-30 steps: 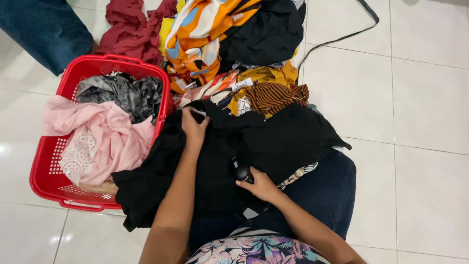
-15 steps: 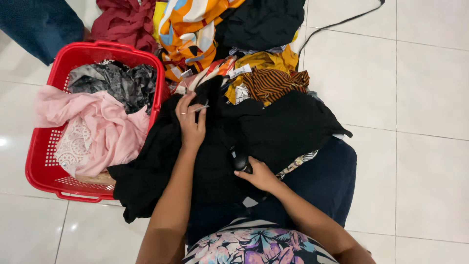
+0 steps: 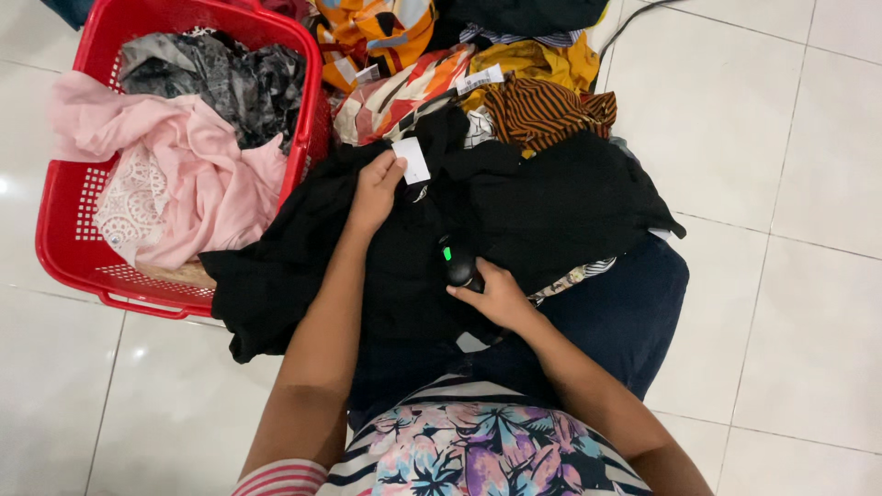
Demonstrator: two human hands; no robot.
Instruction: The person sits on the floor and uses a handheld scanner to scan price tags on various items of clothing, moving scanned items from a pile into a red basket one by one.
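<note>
I see the left hand [image 3: 372,193] pinching the white tag [image 3: 411,160] on the black garment [image 3: 514,211] at frame centre. The right hand [image 3: 496,296], fingers closed around a small black scanner [image 3: 457,265], sits just below-right of the tag, scanner pointing up-left toward it.

- Garment [image 3: 514,211] under both my hands: plain black.
- Tag [image 3: 411,160] at my left hand [image 3: 372,195] fingertips: white.
- Device [image 3: 457,264] in my right hand [image 3: 496,296]: black, small green light.
- Basket [image 3: 64,230] left of my left hand: red; inside, pink cloth [image 3: 193,174] and grey-black mottled cloth [image 3: 230,78].
- Beyond my hands: brown-orange striped cloth [image 3: 542,108], mustard yellow cloth [image 3: 542,62].
</note>
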